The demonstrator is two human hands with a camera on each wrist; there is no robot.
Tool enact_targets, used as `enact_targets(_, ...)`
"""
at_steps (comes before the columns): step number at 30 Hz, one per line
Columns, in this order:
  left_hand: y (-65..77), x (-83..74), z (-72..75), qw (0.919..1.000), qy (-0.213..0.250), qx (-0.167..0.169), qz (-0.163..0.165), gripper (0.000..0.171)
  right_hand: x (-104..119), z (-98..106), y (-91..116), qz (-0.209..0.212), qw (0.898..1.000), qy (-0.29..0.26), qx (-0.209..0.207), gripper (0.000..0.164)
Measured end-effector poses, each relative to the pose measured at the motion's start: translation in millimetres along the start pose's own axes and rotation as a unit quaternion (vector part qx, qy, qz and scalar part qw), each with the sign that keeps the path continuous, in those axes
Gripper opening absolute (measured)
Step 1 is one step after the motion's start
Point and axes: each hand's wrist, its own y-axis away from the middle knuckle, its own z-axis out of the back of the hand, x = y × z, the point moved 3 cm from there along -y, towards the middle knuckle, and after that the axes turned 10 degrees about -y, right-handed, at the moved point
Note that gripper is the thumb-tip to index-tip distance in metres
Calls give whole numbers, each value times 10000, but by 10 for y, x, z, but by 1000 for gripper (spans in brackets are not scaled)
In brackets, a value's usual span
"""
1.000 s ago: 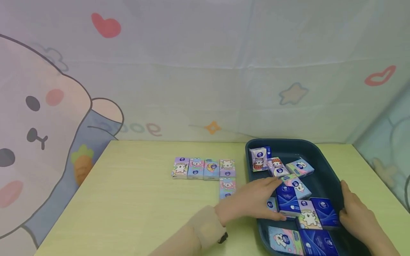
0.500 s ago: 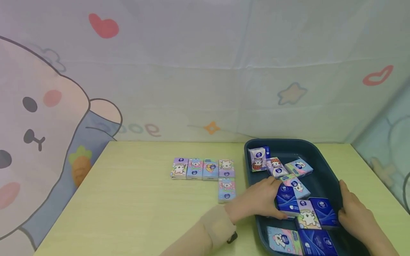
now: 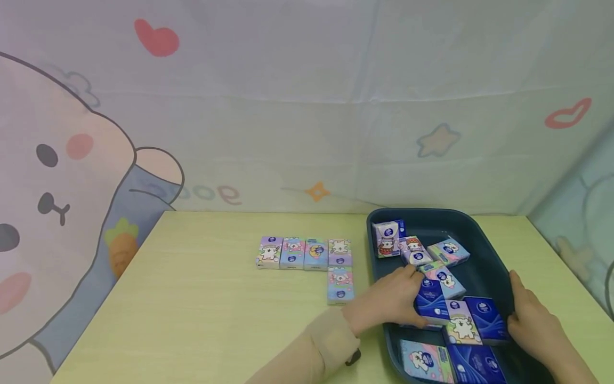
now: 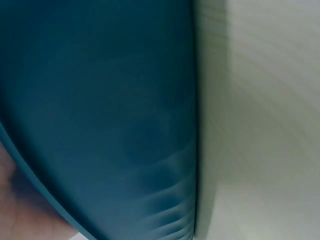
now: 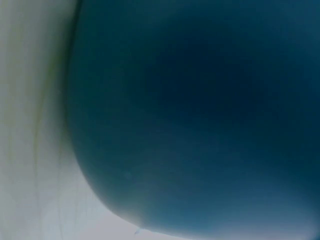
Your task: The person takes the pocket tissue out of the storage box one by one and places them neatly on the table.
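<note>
A dark teal tray (image 3: 489, 250) at the right holds several small tissue packs. My left hand (image 3: 390, 301) reaches over its left rim, the thumb and fingertips at the left edge of a dark blue tissue pack (image 3: 431, 301). The palm hides what lies underneath, so I cannot tell whether the fingers grip a pack. My right hand (image 3: 539, 325) holds the right rim, thumb toward the inside. The left wrist view shows the tray's outer wall (image 4: 110, 100) with part of the left hand (image 4: 30, 215) past the rim. Only blurred tray wall (image 5: 165, 125) and table appear in the right wrist view.
Left of the tray on the pale table (image 3: 192, 309), tissue packs form a row, with a pack (image 3: 340, 285) below its right end. A printed cloth (image 3: 288, 106) hangs behind. Inside the tray, packs such as a cartoon one (image 3: 427, 360) lie at various angles.
My left hand has shifted slightly right and now covers a light blue pack that showed beneath it. The lower pack on the table has come into full view. The right hand stays on the rim.
</note>
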Motion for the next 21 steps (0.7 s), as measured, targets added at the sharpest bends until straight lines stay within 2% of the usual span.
enact_targets(6,37,24,29,9997,-49,-186,147,83,3,-6,1,-8,10000,-9,29,83)
enact_targets(11,117,72,106,9985,102,-494,217,82,2,-3,13,-51,10000,22,55,84)
enact_targets(16,235,145,185,9953,423,-777,394,84,4,2,19,-63,10000,38,57,84)
enact_targets(21,374,256,256,9877,1036,-937,706,83,9,3,14,-29,10000,34,41,84)
